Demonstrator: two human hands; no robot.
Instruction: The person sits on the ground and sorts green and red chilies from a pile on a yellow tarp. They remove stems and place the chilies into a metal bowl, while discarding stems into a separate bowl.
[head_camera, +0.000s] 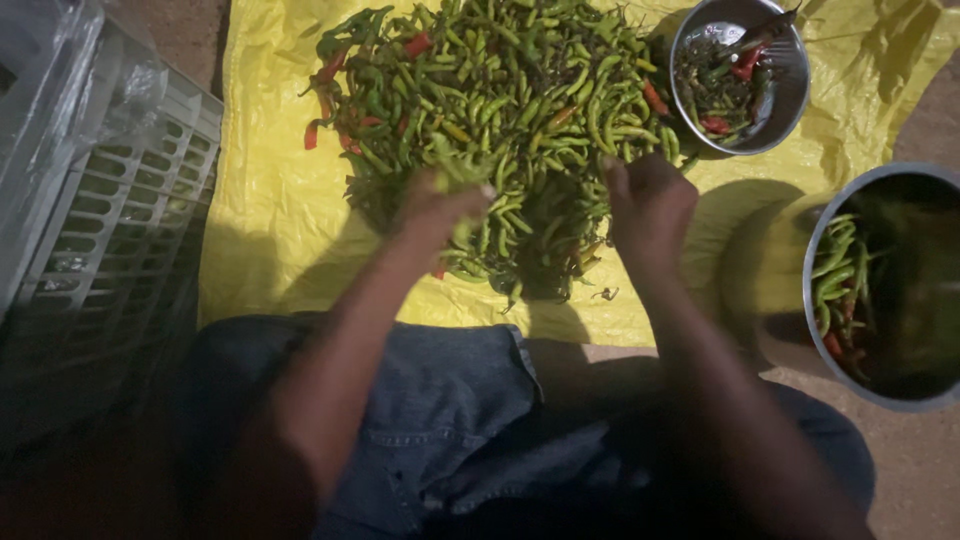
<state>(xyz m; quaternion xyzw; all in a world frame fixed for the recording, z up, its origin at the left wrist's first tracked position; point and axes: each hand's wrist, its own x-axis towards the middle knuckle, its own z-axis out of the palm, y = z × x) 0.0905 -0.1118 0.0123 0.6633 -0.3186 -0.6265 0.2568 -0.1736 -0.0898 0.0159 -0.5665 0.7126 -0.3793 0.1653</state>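
Observation:
A big heap of green chilli peppers (500, 100), with a few red ones mixed in, lies on a yellow plastic sheet (270, 220). My left hand (440, 205) is closed around a small bunch of green chillies at the heap's near edge. My right hand (650, 200) rests on the heap's near right side with its fingers curled; whether it holds a chilli is hidden.
A small metal bowl (790, 90) at the top right holds stems and red bits. A larger metal pot (830, 340) at the right holds green chillies. A white slatted plastic crate (110, 220) stands at the left. My denim-clad legs (440, 410) fill the foreground.

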